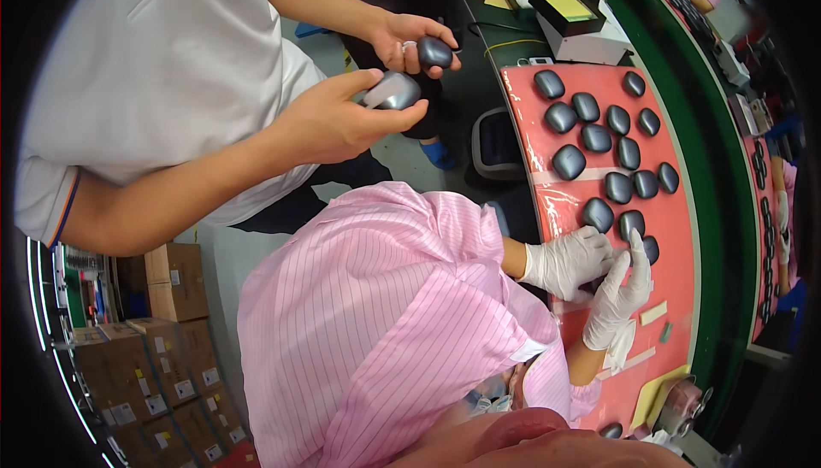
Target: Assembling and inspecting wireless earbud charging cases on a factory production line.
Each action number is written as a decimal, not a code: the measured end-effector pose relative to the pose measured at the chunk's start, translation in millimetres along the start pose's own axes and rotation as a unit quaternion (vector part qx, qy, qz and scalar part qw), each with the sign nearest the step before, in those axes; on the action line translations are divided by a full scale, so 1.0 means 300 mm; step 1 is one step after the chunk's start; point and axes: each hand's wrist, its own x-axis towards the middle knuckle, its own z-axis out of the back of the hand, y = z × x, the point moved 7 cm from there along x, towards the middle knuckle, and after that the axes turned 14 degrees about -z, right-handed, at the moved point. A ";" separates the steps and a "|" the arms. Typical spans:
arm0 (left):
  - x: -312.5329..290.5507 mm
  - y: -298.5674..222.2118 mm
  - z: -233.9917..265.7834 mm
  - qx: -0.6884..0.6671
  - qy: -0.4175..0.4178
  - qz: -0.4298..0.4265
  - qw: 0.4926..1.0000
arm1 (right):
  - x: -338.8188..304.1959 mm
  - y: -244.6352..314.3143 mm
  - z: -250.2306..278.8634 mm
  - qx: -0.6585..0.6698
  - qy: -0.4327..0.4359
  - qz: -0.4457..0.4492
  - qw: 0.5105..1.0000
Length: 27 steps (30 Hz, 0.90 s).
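My left hand (570,260), in a white glove, lies low over the pink-red mat with its fingers bent. Something dark shows beneath them, mostly hidden. Close beside it my right hand (617,293), also gloved, has its fingers stretched out and apart. Its longest fingertip overlaps the lower edge of a dark grey rounded case (631,221). Another such case (598,214) sits just above my left hand, and a third (651,250) is partly hidden by my right fingers. Several more rounded cases (596,138) are spread over the mat (676,220).
At the left, a co-worker in a white shirt holds one grey case (393,91) and another darker case (435,52). A white device (590,41) stands at the table's far end. Stacked cartons (171,365) are lower left; a yellow pad (654,400) lies nearby.
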 end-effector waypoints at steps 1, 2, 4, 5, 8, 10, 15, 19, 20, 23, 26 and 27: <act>0.006 -0.002 -0.005 -0.010 0.004 -0.005 1.000 | -0.005 -0.001 0.008 0.012 -0.009 -0.002 1.000; 0.010 0.000 -0.012 -0.005 0.013 -0.005 1.000 | -0.007 -0.001 0.013 0.025 -0.017 -0.004 1.000; 0.021 -0.005 -0.014 -0.018 0.018 -0.006 1.000 | -0.006 0.008 0.019 0.001 -0.007 -0.015 1.000; 0.019 0.005 -0.014 -0.020 0.029 0.008 0.999 | -0.001 0.016 0.011 -0.012 0.008 -0.015 1.000; 0.008 0.013 0.011 -0.043 0.020 0.023 0.999 | 0.016 0.046 0.004 0.010 -0.011 0.033 0.999; 0.008 0.010 0.015 -0.055 0.003 0.004 0.998 | 0.015 0.036 0.007 0.012 -0.018 0.029 0.999; 0.004 0.006 -0.001 -0.056 -0.003 -0.001 0.998 | 0.006 0.028 0.009 0.019 -0.021 0.029 0.999; -0.005 0.007 -0.010 -0.065 -0.006 -0.003 0.998 | 0.000 0.030 0.007 0.012 -0.019 0.025 0.999; -0.002 0.005 0.000 -0.045 -0.027 -0.009 0.999 | 0.002 0.030 0.006 0.013 -0.015 0.021 1.000; 0.002 0.001 0.004 -0.029 -0.042 -0.016 0.999 | 0.004 0.029 0.006 0.012 -0.009 0.017 1.000; 0.003 0.003 -0.002 -0.026 -0.034 -0.017 0.999 | 0.004 0.028 0.003 0.008 -0.004 0.026 1.000; 0.003 0.004 -0.004 -0.023 -0.029 -0.017 0.999 | 0.004 0.027 0.000 0.005 0.001 0.030 1.000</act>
